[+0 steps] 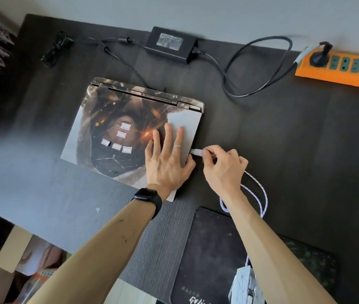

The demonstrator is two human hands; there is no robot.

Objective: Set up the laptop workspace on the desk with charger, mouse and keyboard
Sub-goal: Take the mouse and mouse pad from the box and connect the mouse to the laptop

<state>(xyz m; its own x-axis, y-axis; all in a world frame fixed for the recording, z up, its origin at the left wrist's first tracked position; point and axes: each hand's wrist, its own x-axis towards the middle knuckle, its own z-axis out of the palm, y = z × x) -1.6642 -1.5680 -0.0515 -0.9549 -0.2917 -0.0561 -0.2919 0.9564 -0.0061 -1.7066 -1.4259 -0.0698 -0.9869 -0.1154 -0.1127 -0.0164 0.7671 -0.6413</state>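
Nearest, a white mouse (247, 286) sits on a dark mouse pad (209, 255) at the near right of the bench (305, 150), cut off by the frame edge and partly covered by the right forearm. Pale lettering on the pad reads "Razer"; the larger word below it is cut off. A white braided cable (262, 194) loops from the mouse up to the right hand (222, 165), which pinches its USB plug (196, 152) with the metal tip right at the laptop's right edge; whether it has entered a port is hard to make out. The left hand (167, 159), with a ring and a black watch (148, 198), lies flat and open on the closed laptop (130, 132), whose lid carries printed artwork and five small stickers too blurred to read. Farther back lies the black charger brick (171, 44); its label is unreadable. One cord runs to the laptop's far edge, the other to a plug (320, 55) in an orange power strip (340, 71) at far right. A bundled black cord (57, 48) lies far left.
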